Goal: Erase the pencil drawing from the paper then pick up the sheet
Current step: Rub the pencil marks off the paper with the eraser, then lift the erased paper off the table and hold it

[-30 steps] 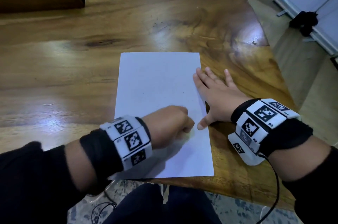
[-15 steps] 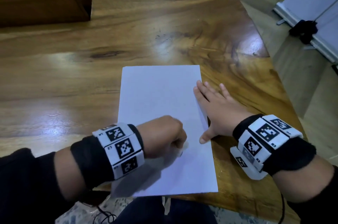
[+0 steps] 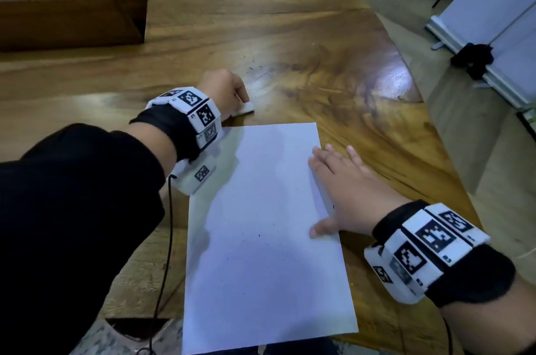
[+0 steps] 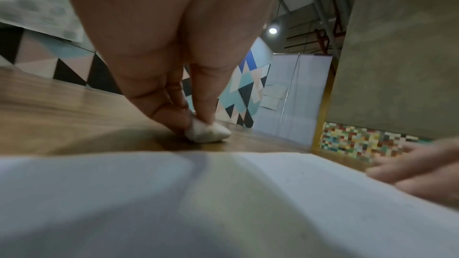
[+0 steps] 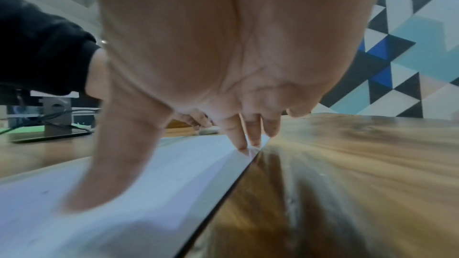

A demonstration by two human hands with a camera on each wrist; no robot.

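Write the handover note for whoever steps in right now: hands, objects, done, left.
Left hand: pinches the white eraser against the wooden table, just beyond the sheet's far edge.
Right hand: flat, fingers straight, pressing the paper sheet at its right edge.
Sheet: lies flat near the table's front edge, partly overhanging it.
Done: no drawing visible on the sheet; only a few tiny specks remain.
Left: let go of the eraser, then pick up the sheet.

Left hand (image 3: 223, 87) fingers (image 4: 159, 109) pinched together; right hand (image 3: 345, 195) lies flat, fingers spread.
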